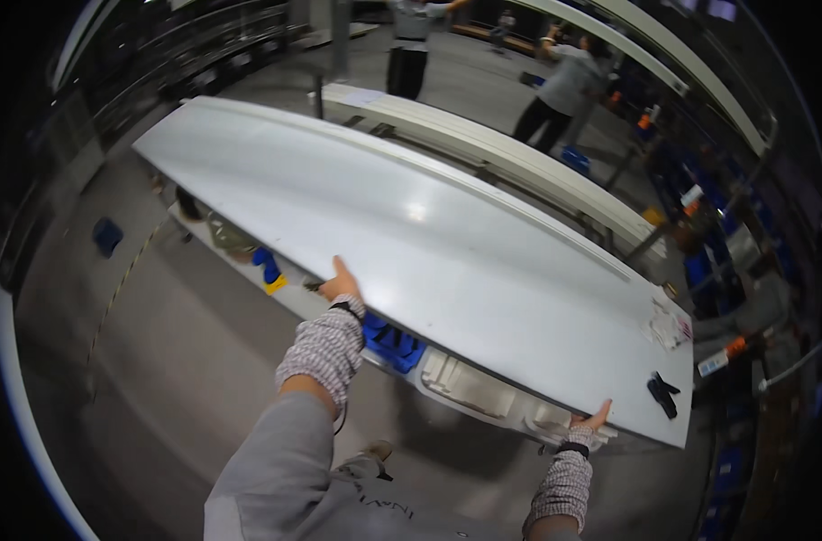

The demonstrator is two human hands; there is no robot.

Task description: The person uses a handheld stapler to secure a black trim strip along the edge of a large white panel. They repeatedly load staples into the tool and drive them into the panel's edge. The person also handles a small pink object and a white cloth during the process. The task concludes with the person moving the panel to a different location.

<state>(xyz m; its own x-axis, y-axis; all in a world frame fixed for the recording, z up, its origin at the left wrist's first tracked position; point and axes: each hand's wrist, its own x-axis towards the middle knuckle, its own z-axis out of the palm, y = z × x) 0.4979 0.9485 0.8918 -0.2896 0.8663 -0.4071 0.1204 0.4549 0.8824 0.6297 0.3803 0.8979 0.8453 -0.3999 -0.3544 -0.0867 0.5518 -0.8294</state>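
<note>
A long, pale grey-white panel [411, 243] lies at a slant across the view, above a lower shelf. My left hand [342, 287] grips its near edge around the middle, with the thumb on top and the fingers mostly hidden underneath. Farther right along the same edge, my right hand [593, 420] holds the panel the same way, near its right end. A black hand tool [663, 394] rests on the panel to the right of that hand. Beyond the tool lies a crumpled white cloth or paper [666, 325].
Below the panel are a blue bin [393, 344], a white tray [470, 386] and a blue-and-yellow object [270, 270]. Long white profiles [465, 135] lie behind it. Two people [409, 50] [560, 83] stand farther back. A dark blue container [107, 236] sits on the floor at left.
</note>
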